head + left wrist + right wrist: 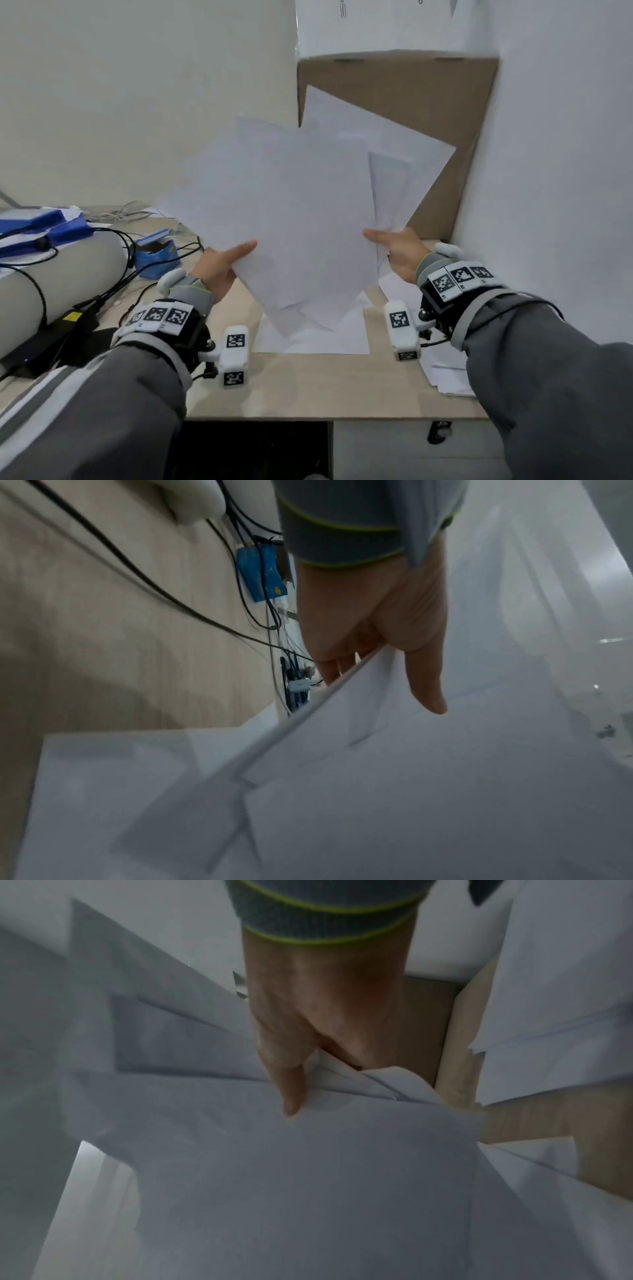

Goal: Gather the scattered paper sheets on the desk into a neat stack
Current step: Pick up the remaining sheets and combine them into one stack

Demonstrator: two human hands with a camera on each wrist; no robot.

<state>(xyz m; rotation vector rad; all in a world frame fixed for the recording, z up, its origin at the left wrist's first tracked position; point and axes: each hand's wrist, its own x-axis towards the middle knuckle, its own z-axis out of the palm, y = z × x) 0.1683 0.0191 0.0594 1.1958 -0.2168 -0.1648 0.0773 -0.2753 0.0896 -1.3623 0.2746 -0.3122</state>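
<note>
Above the counter (329, 383) near its front edge, pinching a fanned bundle of paper sheets (308, 212) with left hand (219, 267) and right hand (400, 255); loosening slightly, tapping edges level; leaving more sheets (448, 377) lying rightward.

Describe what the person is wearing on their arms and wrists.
Both arms wear grey jacket sleeves, the left with white stripes. Grey knit cuffs edged in lime green reach the hands. Each wrist carries a black strap with white blocks bearing black-and-white square markers, plus thin black cables.
</note>
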